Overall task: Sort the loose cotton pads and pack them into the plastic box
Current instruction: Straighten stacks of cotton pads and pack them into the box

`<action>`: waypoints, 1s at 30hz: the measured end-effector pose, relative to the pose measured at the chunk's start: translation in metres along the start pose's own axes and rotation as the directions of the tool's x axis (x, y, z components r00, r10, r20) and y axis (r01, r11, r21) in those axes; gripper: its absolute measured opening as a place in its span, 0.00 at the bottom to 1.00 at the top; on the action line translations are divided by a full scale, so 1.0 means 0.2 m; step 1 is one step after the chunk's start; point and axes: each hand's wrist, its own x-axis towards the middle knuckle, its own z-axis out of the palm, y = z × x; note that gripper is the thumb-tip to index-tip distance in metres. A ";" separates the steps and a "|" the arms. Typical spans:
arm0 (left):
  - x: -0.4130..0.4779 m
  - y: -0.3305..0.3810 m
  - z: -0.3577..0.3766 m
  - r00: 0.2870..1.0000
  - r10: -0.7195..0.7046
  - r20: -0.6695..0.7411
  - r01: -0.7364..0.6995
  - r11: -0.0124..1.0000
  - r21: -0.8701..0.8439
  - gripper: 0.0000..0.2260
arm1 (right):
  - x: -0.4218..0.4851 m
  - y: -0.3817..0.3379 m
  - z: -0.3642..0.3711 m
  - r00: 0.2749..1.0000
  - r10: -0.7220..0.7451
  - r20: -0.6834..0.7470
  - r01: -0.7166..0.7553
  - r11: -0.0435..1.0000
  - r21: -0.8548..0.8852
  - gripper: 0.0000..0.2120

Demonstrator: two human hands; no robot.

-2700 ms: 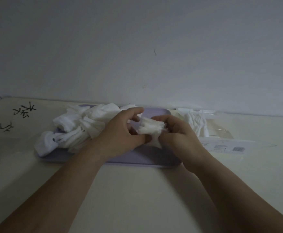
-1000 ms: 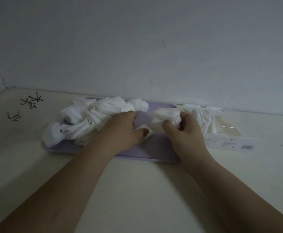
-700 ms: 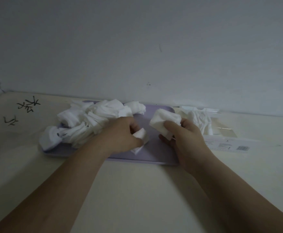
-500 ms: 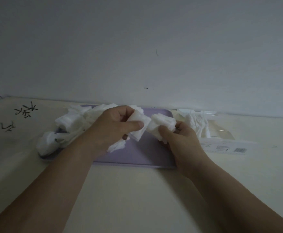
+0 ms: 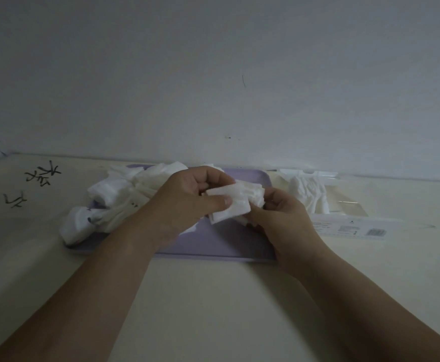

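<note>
1. White, fibrous cotton: the small stack of cotton pads [image 5: 236, 202] sits between your two hands, lifted just above the lavender tray [image 5: 221, 244] on the cream desk [image 5: 213, 309].
2. Grip state: your left hand [image 5: 187, 205] has its thumb pressed across the front face of the stack, fingers curled behind it. Your right hand [image 5: 281, 218] cups the stack's right end from below; fingers closed around it, though the exact finger contact is hidden.
3. Handling, as a judgement: very light, soft, compressible. Layers look likely to slide or fan apart under an uneven squeeze. Take hold across the flat faces, thumb opposite fingers, and square up the edges rather than pinching one corner.
4. Appearance: the front pad is roughly rectangular with a faint ribbed texture; layered edges show at the right end, not yet flush.
5. Remaining stock: a loose pile of cotton pads [image 5: 125, 197] covers the left part of the tray, some bunched and spilling over its left rim onto the desk.
6. Destination: the clear plastic box [image 5: 344, 202] lies right of the tray, near the wall, already holding some pads. A labelled clear piece [image 5: 357, 227], perhaps its lid, lies in front of it.
7. Step in hand, judged: aligning this stack before it goes rightward to the box. Much sorting remains.
</note>
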 end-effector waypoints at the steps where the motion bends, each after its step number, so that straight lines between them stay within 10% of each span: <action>1: 0.00 0.00 0.00 1.000 -0.011 0.008 0.011 1.000 0.020 0.14 | 0.00 0.00 0.00 1.000 0.006 0.000 -0.006 1.000 0.004 0.08; 22: 0.01 -0.02 0.00 0.979 0.054 -0.196 0.014 0.943 0.332 0.18 | 0.00 0.00 0.00 0.979 0.011 0.205 0.000 0.999 -0.054 0.23; 30: -0.08 0.01 -0.17 0.980 0.011 -0.197 0.174 0.417 0.892 0.04 | 0.01 0.04 0.01 0.999 -0.038 -0.007 0.036 0.984 -0.175 0.15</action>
